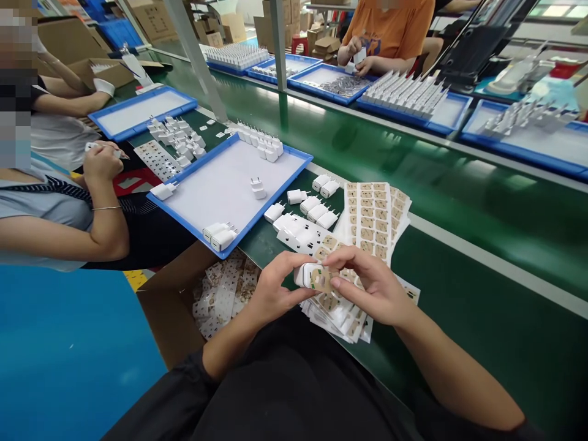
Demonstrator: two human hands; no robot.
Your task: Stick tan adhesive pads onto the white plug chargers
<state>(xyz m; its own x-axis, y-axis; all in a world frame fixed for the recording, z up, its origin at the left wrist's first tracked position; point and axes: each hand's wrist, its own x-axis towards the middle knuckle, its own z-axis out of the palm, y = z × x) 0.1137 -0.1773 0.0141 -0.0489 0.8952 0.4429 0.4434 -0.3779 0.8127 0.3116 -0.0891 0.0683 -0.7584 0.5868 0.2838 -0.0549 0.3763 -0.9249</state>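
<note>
Between the thumb and fingers of my left hand (278,286) is a white plug charger (300,275), held just above the bench edge. My right hand (376,286) pinches a tan sticker (323,278) with small green marks at the charger's face; whether it is stuck down I cannot tell. Beneath both hands lies a fanned stack of sticker sheets (367,211) with rows of tan labels. A partly used white sheet (298,234) rests at its left. Just beyond, several loose plug chargers (316,208) lie on the green bench.
Left of the chargers, a blue-rimmed tray (215,190) holds several more. A cardboard box (168,318) of discarded sheets stands below the bench edge. A co-worker (96,208) sits at left; another person in orange (390,30) works across the green line (331,135).
</note>
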